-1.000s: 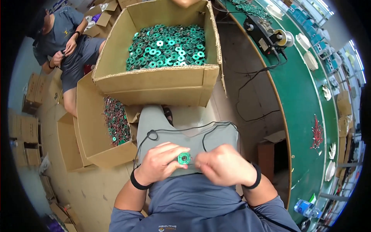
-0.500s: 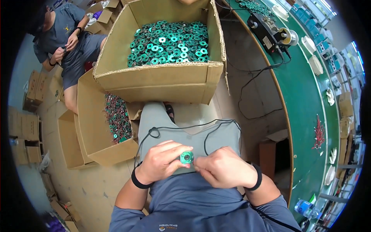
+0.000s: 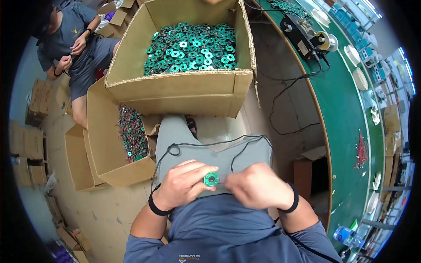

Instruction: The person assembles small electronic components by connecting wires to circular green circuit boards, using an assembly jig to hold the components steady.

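Observation:
A small green circuit board with a round hole in its middle [image 3: 211, 179] is pinched between the thumb and fingers of my left hand [image 3: 183, 180], above my lap. Just to its right is my right hand [image 3: 256, 186], curled closed and blurred by motion. A thin reddish line shows between the board's right edge and these fingertips. What the right fingers grip is too small and smeared to make out. Both wrists wear black bands, and a black cord [image 3: 206, 143] lies looped across my thighs.
Ahead stands a large cardboard box [image 3: 175, 94] heaped with green ring-shaped boards [image 3: 193, 48]. Left of it, a lower box [image 3: 98, 131] holds boards with red wires [image 3: 133, 136]. A green workbench [image 3: 346, 149] on the right carries a black device with a spool [image 3: 302, 39]. Another person [image 3: 76, 48] sits far left.
My right hand has shifted slightly away from the board and is now blurred. My left hand and the board stay nearly in place. The other person's hands have moved a little.

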Available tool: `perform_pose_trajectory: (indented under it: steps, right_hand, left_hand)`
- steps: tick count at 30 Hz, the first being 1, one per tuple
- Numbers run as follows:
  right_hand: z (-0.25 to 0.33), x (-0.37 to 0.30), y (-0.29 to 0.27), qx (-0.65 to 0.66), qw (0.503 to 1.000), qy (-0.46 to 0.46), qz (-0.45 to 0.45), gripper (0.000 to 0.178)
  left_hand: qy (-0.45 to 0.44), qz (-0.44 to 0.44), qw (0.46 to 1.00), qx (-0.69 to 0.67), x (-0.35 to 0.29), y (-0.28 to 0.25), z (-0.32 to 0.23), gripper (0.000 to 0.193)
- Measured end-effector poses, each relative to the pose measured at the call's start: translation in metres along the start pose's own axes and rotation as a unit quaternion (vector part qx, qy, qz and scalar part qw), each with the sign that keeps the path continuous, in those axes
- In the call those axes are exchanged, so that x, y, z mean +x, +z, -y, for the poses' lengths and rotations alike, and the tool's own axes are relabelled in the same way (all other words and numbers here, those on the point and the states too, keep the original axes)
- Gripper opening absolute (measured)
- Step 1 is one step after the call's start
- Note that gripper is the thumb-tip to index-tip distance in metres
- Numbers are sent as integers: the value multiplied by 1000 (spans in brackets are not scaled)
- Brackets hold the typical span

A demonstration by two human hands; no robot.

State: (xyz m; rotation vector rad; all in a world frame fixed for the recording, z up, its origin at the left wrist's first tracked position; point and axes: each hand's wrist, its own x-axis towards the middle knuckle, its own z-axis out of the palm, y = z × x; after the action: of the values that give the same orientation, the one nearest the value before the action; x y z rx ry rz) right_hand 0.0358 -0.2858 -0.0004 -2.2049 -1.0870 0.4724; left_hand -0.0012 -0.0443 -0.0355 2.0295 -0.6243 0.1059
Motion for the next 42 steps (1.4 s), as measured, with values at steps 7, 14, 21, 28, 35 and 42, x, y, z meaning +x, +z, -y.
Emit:
perform_pose_trajectory:
  steps: [7,14,21,28,35,42]
  right_hand:
    - [5,1,-5,-13,999,0,33,6]
    - [1,1,-5,3,1000,9,-18,4]
    - [-3,0,-6,-20,998,27,-50,3]
    - [1,0,-7,-23,1000,10,-18,5]
    - [0,-3,-12,-9,998,40,-38,8]
    - [5,-9,-9,-44,999,13,-18,1]
  left_hand:
    - [-1,-13,1000,-2,-1,2,-2,39]
    - [13,-4,1000,0,-1,1,-2,42]
    - [10,-13,1000,8,-4,1,-2,44]
    - [17,-10,1000,7,-6,5,-1,44]
    - [15,-10,1000,8,-7,8,-2,44]
    - [21,-21,999,11,-5,16,-4,43]
